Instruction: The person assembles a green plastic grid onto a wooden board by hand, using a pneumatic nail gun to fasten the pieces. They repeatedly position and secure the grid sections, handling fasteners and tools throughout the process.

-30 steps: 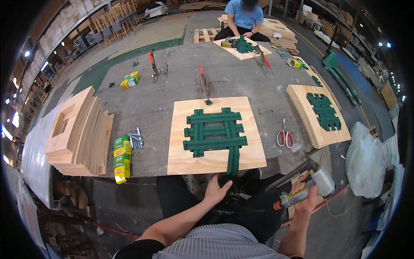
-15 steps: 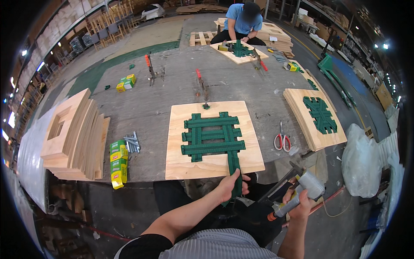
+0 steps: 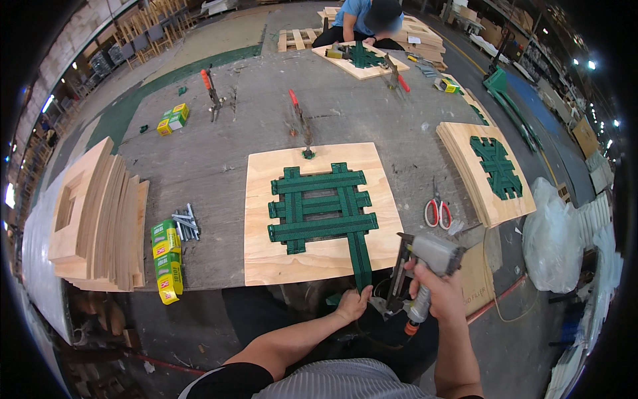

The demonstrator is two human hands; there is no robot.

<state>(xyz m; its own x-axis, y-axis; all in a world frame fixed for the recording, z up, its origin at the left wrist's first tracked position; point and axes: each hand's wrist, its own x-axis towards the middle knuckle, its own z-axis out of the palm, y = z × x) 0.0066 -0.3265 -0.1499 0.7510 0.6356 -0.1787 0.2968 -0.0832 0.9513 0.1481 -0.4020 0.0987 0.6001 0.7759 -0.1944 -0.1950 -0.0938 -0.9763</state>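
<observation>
A square plywood panel (image 3: 262,263) lies at the near edge of the table, crossed by woven green webbing straps (image 3: 322,227). One strap (image 3: 359,259) hangs over the panel's front edge. Below that edge my left hand (image 3: 352,306) is closed on this strap, which runs fairly straight from the panel. My right hand (image 3: 440,292) grips a grey pneumatic staple gun (image 3: 433,253) by its handle. The gun is in the air beside the panel's near right corner, apart from the strap. Its nose points left.
Plywood frames (image 3: 100,219) stand stacked at left, beside staple boxes (image 3: 166,259) and loose staple strips (image 3: 187,225). Red-handled scissors (image 3: 437,211) lie right of the panel. A finished-looking webbed panel (image 3: 497,167) tops another stack. Toggle clamps (image 3: 300,116) rise behind; a co-worker (image 3: 365,23) sits opposite.
My right hand has lifted the staple gun up and left, closer to the panel. My left hand has shifted slightly down along the strap. The view has tilted a little.
</observation>
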